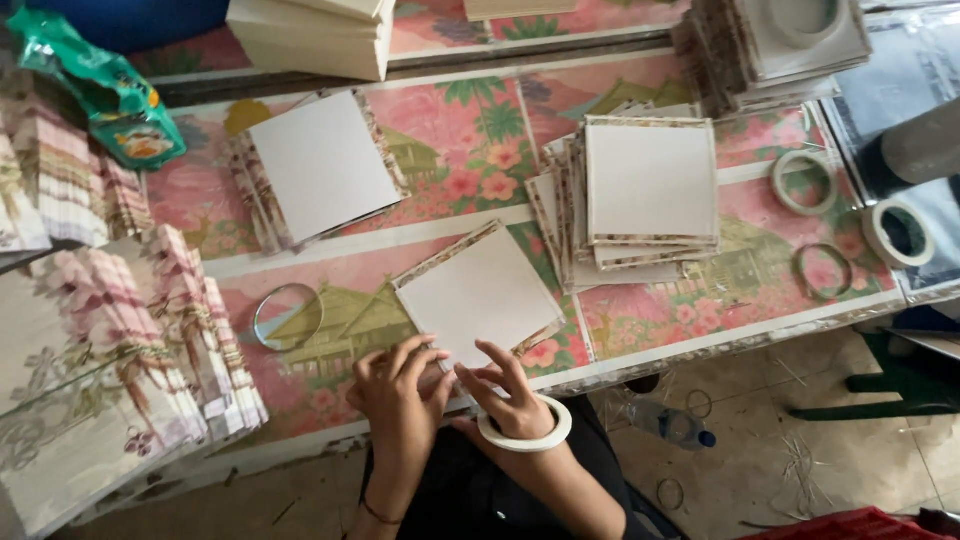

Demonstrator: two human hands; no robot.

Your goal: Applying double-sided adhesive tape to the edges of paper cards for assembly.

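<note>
Two hands met at the near edge of a white square card (480,293) that lay flat on the floral surface (640,330). We saw the left hand (398,392) loosely curled, its fingertips resting on the card's near corner, gripping nothing. The right hand (508,390) pinched something small at that same edge; we could not tell what, and a white tape roll (527,432) ringed its wrist. Just right of the card and farther from us sat a fanned stack of similar cards (640,200); another stack (320,165) lay beyond the card to its left. A clear ring (288,317) rested left of the card, and three tape rolls (805,182) lay well to its right.
</note>
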